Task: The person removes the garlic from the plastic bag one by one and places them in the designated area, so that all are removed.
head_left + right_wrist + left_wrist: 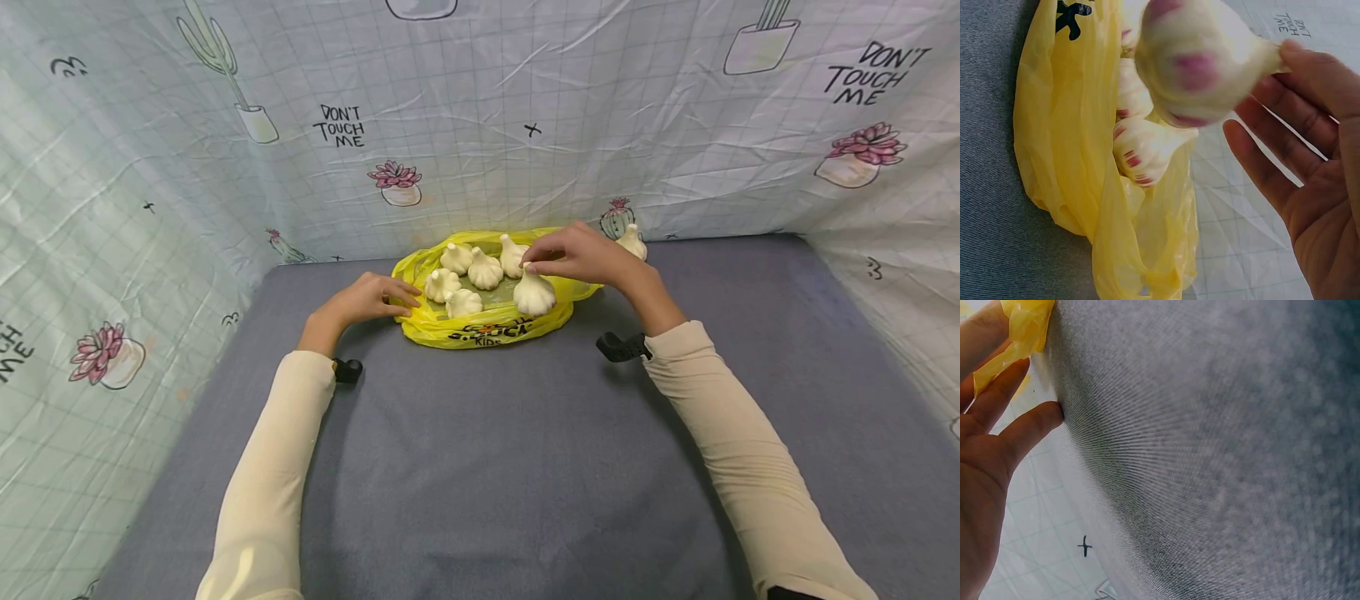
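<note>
My right hand (581,254) pinches a garlic bulb (535,293) by its stem and holds it over the front right part of a yellow plastic bag (491,335). Seen from the right wrist, thumb and fingertips meet at the stem, and the bulb's white skin has purple patches. Inside the bag's wide mouth sit several more garlic bulbs (486,268). At the bag's left edge, my left hand (362,298) holds the rim between thumb and fingers. Its yellow film (1030,325) lies between those fingers in the left wrist view.
Another garlic bulb (632,242) is behind my right wrist, outside the bag. The bag stands on a grey cloth-covered table (480,450), near its back edge. A printed sheet (480,125) hangs behind and along both sides.
</note>
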Demonstrator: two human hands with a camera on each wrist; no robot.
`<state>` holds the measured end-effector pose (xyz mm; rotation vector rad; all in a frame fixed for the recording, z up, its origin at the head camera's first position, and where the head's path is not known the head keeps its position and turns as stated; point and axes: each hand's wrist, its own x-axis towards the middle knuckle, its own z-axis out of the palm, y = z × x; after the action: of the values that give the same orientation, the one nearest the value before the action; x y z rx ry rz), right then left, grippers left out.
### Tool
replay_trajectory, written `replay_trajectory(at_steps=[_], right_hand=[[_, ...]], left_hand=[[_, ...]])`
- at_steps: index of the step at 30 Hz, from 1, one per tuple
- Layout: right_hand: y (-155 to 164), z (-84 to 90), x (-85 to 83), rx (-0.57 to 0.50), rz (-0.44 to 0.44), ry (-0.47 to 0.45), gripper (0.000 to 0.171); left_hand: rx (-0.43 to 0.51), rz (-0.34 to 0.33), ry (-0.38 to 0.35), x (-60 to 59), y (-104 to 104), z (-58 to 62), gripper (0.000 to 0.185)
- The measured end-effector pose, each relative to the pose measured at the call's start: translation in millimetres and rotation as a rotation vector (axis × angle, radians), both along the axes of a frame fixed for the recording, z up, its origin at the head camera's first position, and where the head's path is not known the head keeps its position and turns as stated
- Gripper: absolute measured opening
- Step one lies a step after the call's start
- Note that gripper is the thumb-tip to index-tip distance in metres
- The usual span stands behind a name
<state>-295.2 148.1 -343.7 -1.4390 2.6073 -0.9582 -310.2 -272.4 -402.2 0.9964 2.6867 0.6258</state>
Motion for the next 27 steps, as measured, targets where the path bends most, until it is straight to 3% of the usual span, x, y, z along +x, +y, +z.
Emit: replay_trajectory(at_steps=[12, 21, 27], right_hand=[[8.3, -4.9, 7.7, 0.001, -0.034, -0.033, 0.021], [22.1, -6.8, 8.1, -0.011, 0.012, 0.067, 0.030], [30.2, -5.7, 11.5, -0.045, 0.020, 0.064, 0.026]], left_hand=[[0.007, 0.025, -0.012, 0.2, 0.6, -0.5, 0.025], [-0.001, 0.007, -0.015, 1.0, 0.6, 1.6, 0.026], [0.012, 0.005, -0.022, 1.4, -0.2, 1.8, 0.026]])
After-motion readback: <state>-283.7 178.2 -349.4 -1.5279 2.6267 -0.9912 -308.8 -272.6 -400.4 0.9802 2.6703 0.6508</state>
